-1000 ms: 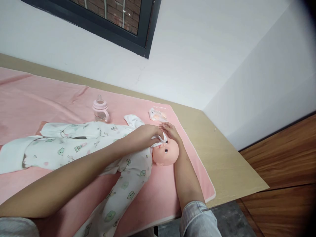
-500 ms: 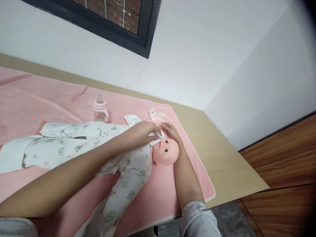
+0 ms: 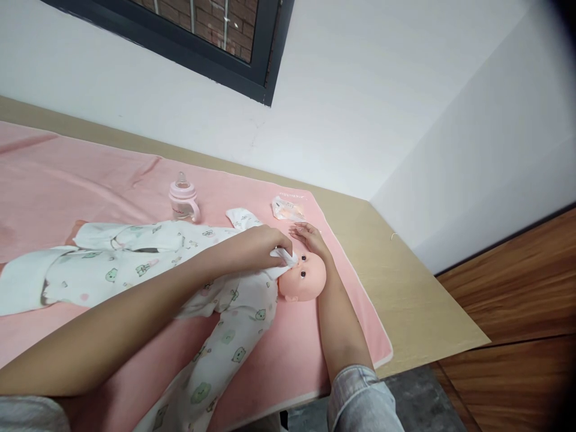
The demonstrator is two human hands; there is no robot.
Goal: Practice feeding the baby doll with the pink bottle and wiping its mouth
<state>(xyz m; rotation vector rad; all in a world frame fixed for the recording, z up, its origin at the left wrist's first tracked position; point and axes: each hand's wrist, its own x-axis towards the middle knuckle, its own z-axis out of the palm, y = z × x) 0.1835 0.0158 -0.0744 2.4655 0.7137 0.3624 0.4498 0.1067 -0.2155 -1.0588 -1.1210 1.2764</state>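
Observation:
A baby doll [image 3: 302, 281] lies on its back, head to the right, dressed in white pyjamas [image 3: 148, 255] with small green and pink prints. My left hand [image 3: 265, 247] reaches across its chest, fingers pinched on a white tissue [image 3: 288, 258]. That tissue lies against the doll's mouth and nose, covering the mouth, while both eyes show. Behind the doll's head, on its far side, rests my right hand [image 3: 311, 238] with fingers stretched out. Its wrist and forearm run along the crown of the head.
Under the doll is a pink blanket [image 3: 90, 168] on a wooden table [image 3: 405, 312]. A pink-lidded baby bottle [image 3: 183, 201] stands beyond the doll's body. Near my right fingertips lies a small clear plastic packet [image 3: 288, 209]. A white wall [image 3: 333, 108] rises behind the table.
My left hand has shifted slightly nearer to me, bringing the tissue over the doll's mouth, which showed before. My right hand stays almost in place.

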